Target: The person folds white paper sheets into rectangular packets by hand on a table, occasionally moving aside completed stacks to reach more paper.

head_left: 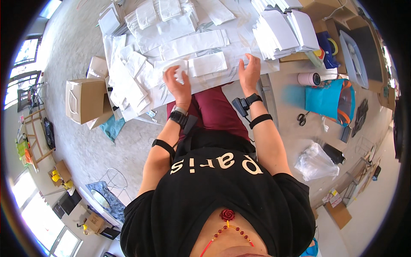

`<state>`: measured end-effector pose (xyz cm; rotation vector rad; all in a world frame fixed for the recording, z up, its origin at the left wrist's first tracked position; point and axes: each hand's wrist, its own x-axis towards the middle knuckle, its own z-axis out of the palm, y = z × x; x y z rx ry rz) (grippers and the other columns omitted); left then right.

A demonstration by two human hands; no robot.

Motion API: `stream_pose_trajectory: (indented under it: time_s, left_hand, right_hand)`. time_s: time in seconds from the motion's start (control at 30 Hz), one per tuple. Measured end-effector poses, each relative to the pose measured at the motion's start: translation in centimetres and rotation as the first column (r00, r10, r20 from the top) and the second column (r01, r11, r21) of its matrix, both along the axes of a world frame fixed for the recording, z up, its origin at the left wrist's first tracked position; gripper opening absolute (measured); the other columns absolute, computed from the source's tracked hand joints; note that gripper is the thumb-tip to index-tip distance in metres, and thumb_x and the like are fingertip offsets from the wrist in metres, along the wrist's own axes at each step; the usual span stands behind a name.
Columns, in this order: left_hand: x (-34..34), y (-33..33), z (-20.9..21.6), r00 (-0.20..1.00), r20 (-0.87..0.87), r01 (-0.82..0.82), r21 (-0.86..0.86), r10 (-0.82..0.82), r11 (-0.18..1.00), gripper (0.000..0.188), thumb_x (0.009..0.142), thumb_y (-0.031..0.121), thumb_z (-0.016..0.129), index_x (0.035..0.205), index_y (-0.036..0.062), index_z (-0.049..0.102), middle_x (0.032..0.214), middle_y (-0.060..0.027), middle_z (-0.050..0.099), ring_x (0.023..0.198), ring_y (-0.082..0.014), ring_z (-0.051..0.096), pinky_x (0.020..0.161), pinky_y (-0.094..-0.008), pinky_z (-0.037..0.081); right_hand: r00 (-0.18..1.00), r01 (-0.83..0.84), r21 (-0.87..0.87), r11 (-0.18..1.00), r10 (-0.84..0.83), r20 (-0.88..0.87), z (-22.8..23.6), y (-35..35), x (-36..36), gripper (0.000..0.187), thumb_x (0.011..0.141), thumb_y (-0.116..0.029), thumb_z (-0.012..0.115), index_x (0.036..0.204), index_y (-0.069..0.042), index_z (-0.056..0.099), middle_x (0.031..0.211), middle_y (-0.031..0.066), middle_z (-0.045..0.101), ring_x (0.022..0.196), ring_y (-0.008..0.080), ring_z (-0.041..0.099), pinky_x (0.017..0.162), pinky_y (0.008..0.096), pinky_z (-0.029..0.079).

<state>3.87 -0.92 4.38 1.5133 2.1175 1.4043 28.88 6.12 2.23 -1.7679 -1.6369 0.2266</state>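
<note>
A flat white strip of folded sheet material, perhaps paper or plastic [209, 64], lies crosswise on the table close in front of me. My left hand [177, 88] is at its left end, fingers bent and spread over the white material; whether they press on it is hard to see. Beyond the strip's right end, my right hand [249, 76] hovers or rests at the table's near edge, thumb and fingers apart with nothing visible between them. A second white strip [195, 44] lies just behind the first.
White pieces [130, 79] overlap in a loose pile at left. Stacked white folded items [278, 32] stand at the back right, more [160, 25] at the back left. Cardboard boxes [85, 100], a turquoise bag [327, 98], a pink cylinder [307, 79] and scissors [302, 118] surround the table.
</note>
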Motion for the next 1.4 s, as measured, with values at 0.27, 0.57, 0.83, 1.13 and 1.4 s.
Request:
stream_pose_trajectory:
  time_s: [0.27, 0.57, 0.83, 1.13, 1.4]
  left_hand:
    - [6.2, 5.5, 0.6, 0.897, 0.076, 0.441, -0.130, -0.435, 0.888, 0.027, 0.092, 0.000, 0.065, 0.118, 0.0022, 0.066, 0.124, -0.0207, 0.059, 0.090, -0.0396, 0.069, 0.081, -0.0480, 0.056]
    - [7.8, 5.9, -0.6, 0.866, -0.251, 0.368, -0.269, -0.433, 0.890, 0.049, 0.094, 0.018, 0.069, 0.138, 0.0001, 0.057, 0.152, -0.0185, 0.048, 0.144, -0.0354, 0.041, 0.115, -0.0507, 0.035]
    - [3.9, 0.9, -0.9, 0.803, -0.432, 0.263, -0.361, -0.411, 0.895, 0.074, 0.103, 0.035, 0.059, 0.162, 0.0015, 0.030, 0.172, -0.0167, 0.022, 0.161, -0.0316, 0.014, 0.128, -0.0533, 0.006]
    - [-0.8, -2.4, -2.5, 0.724, -0.493, 0.233, -0.484, -0.483, 0.843, 0.080, 0.102, 0.046, 0.059, 0.162, 0.0028, 0.030, 0.172, -0.0122, 0.024, 0.162, -0.0289, 0.013, 0.129, -0.0553, 0.003]
    - [-1.8, -2.0, -2.1, 0.687, -0.476, 0.289, -0.515, -0.549, 0.807, 0.082, 0.102, 0.049, 0.059, 0.164, 0.0043, 0.028, 0.172, -0.0132, 0.025, 0.161, -0.0295, 0.017, 0.129, -0.0525, 0.010]
  right_hand:
    - [0.970, 0.031, -0.052, 0.998, -0.017, 0.243, -0.3, 1.5, 1.9, 0.036, 0.092, -0.015, 0.072, 0.123, -0.001, 0.060, 0.125, 0.0186, 0.058, 0.119, 0.0378, 0.057, 0.094, 0.0495, 0.051]
    - [0.967, 0.046, -0.193, 0.980, 0.005, 0.254, 1.2, 2.0, 1.7, 0.033, 0.093, -0.016, 0.072, 0.119, -0.001, 0.059, 0.125, 0.0181, 0.058, 0.119, 0.0370, 0.058, 0.090, 0.0488, 0.054]
    - [0.989, 0.056, -0.182, 0.982, -0.029, 0.145, 0.4, 1.8, 2.2, 0.037, 0.093, -0.012, 0.072, 0.124, 0.001, 0.058, 0.124, 0.0191, 0.057, 0.115, 0.0388, 0.060, 0.093, 0.0471, 0.055]
    - [0.990, 0.032, -0.117, 0.993, -0.016, 0.139, -0.2, 1.8, 2.2, 0.037, 0.093, -0.011, 0.073, 0.124, 0.002, 0.057, 0.123, 0.0209, 0.055, 0.116, 0.0395, 0.058, 0.095, 0.0456, 0.054]
    - [0.992, 0.045, -0.124, 0.991, -0.030, 0.122, -0.1, 1.7, 2.3, 0.037, 0.093, -0.011, 0.073, 0.124, 0.002, 0.057, 0.123, 0.0204, 0.055, 0.118, 0.0391, 0.057, 0.096, 0.0450, 0.054]
